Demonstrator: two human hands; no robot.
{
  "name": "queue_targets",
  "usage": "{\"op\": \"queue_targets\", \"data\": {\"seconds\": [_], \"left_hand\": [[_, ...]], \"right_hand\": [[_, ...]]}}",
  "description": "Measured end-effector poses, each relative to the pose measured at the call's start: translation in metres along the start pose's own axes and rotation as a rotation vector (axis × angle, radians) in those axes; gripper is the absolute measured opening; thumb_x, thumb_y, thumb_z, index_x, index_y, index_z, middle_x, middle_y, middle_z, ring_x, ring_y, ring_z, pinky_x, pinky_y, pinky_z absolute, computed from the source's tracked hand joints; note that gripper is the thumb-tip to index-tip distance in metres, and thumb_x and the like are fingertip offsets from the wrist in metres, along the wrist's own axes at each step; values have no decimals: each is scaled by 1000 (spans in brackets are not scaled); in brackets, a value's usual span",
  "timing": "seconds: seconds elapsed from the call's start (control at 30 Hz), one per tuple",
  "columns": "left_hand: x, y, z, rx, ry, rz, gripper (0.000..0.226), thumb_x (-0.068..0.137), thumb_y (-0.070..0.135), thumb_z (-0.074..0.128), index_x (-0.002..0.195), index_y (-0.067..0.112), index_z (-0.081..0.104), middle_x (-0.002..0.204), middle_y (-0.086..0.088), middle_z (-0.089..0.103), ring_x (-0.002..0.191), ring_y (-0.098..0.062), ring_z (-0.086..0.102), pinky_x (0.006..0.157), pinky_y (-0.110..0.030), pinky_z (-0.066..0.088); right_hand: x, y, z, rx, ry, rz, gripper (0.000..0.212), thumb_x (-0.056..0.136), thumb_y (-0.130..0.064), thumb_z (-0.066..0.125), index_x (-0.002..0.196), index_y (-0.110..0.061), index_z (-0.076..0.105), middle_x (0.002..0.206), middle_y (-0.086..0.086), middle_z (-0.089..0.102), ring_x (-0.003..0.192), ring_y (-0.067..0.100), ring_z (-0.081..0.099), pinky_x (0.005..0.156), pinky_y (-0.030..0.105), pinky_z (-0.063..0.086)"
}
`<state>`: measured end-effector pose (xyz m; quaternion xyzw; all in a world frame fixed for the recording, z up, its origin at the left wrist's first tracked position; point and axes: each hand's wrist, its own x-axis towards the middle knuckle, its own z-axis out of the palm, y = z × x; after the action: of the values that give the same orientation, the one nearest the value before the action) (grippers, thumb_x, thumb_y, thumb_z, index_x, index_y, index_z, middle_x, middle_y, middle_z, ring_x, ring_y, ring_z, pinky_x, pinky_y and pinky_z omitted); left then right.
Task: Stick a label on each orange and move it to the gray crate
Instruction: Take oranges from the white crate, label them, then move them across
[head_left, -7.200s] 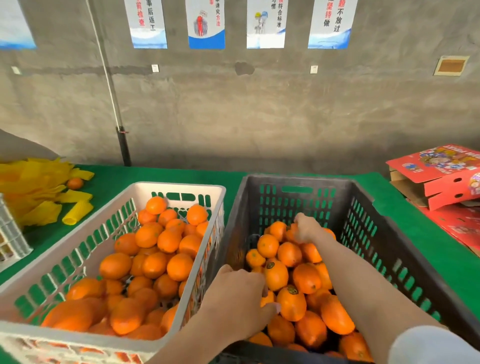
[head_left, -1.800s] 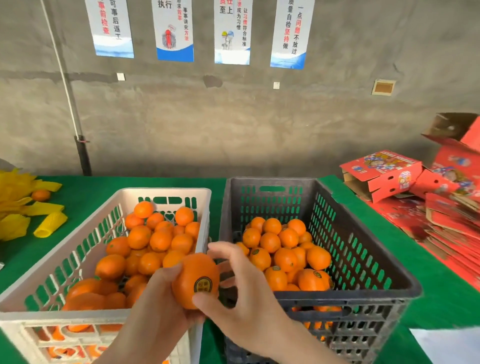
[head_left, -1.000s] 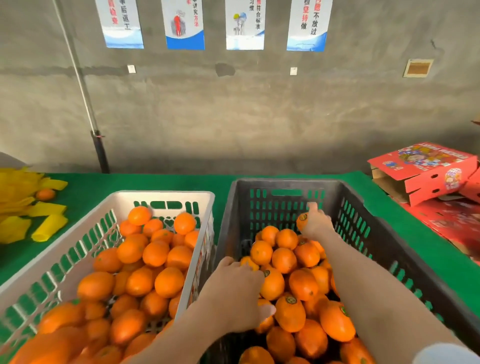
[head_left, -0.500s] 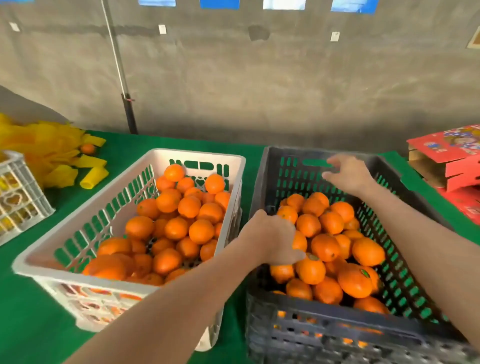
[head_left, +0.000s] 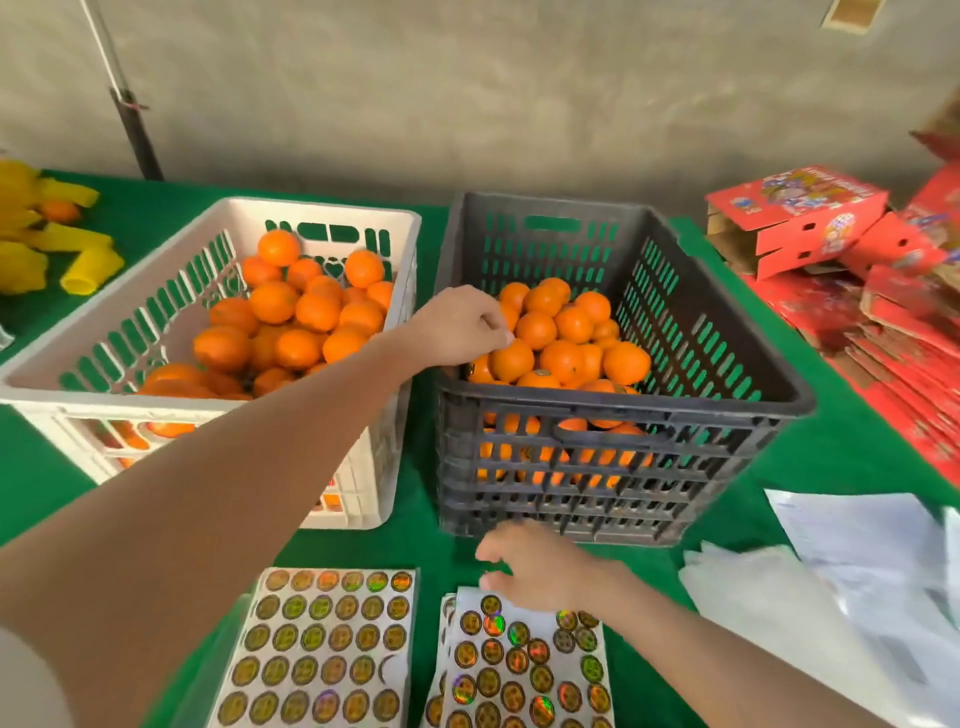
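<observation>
Overhanging gray crate (head_left: 623, 410) rim, left hand (head_left: 460, 327)

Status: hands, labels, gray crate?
Left hand on oranges in gray crate, fingers curled. Right hand open, reaching onto label sheet. Nothing in the way.

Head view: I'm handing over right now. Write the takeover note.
Left hand: fingers curled, on the oranges at the left rim of the gray crate; grip hidden.
Right hand: empty, fingertips at the top edge of the right label sheet.
Done: gray crate part filled, some labels showing.
Left: the pile in the white crate needs labelling and moving.
</observation>
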<state>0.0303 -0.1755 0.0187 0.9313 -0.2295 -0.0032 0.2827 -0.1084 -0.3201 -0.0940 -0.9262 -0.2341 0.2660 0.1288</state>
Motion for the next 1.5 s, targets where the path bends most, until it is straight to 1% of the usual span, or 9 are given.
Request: {"op": "queue_targets", "data": {"seconds": [0.13, 0.27, 0.4, 0.53, 0.7, 0.97, 1.27, 1.4, 1.5], "left_hand": [[-53, 17, 3, -236, 315, 70, 15, 92, 17, 61, 102, 8, 69, 94, 0, 65, 81, -3, 57, 73, -10, 44], [-127, 22, 28, -307, 565, 210, 12, 88, 12, 62, 94, 7, 70, 86, 9, 65, 83, 10, 59, 75, -2, 42], [-169, 3, 83, -341, 305, -72, 11, 90, 9, 61, 94, 14, 69, 83, 14, 62, 76, 4, 60, 71, -4, 42], [-169, -18, 131, -555, -155, -519, 18, 91, 20, 62, 77, 13, 52, 67, 1, 46, 65, -16, 44, 64, -25, 33], [-158, -15, 153, -1053, -85, -858, 7, 86, 7, 68, 82, 1, 67, 73, -16, 66, 67, -26, 64, 64, -31, 56], [-145, -7, 162, -984, -68, -886, 16, 90, 6, 61, 77, 11, 67, 78, -12, 42, 76, -24, 37, 64, -32, 32], [-142, -10, 164, -858, -149, -783, 12, 93, 2, 55, 81, 3, 52, 45, 1, 35, 47, -15, 27, 45, -21, 29], [-144, -11, 161, -1029, -168, -782, 12, 89, 11, 63, 84, -1, 62, 73, -19, 53, 62, -24, 51, 60, -28, 42], [-148, -13, 158, -1003, -305, -700, 21, 73, 21, 76, 85, 7, 68, 71, -11, 58, 66, -22, 54, 61, -28, 41]], "right_hand": [[15, 27, 41, -45, -50, 197, 42, 94, -33, 51, 118, 2, 59, 123, 16, 51, 116, 33, 47, 98, 44, 42], [18, 30, 54, 78, 66, 177, 27, 93, -18, 52, 101, 1, 68, 110, 18, 62, 109, 28, 53, 90, 25, 37], [12, 29, 46, 210, 131, 135, 18, 92, -9, 53, 92, -3, 70, 104, 5, 69, 96, 16, 60, 87, 25, 42], [-2, 31, 36, 408, 251, 76, 11, 91, -6, 58, 90, -2, 68, 85, -4, 65, 79, 6, 55, 76, 17, 44], [-20, 29, 38, 389, 391, 36, 7, 91, -12, 60, 95, -10, 65, 87, -8, 57, 88, 10, 53, 84, 24, 45], [-25, 25, 63, 178, 687, 83, 17, 87, -31, 64, 94, -16, 67, 97, -1, 58, 94, 15, 53, 82, 26, 42], [-29, 16, 71, 195, 838, -63, 14, 78, -2, 70, 69, -9, 62, 68, 3, 57, 57, 15, 51, 54, 22, 38], [-28, 20, 75, 257, 839, 1, 11, 88, -15, 65, 79, -10, 62, 70, 0, 61, 59, 10, 51, 58, 18, 37], [-28, 21, 77, 263, 811, 26, 9, 89, -14, 63, 81, -10, 62, 70, -1, 62, 60, 9, 53, 60, 20, 42]]}}
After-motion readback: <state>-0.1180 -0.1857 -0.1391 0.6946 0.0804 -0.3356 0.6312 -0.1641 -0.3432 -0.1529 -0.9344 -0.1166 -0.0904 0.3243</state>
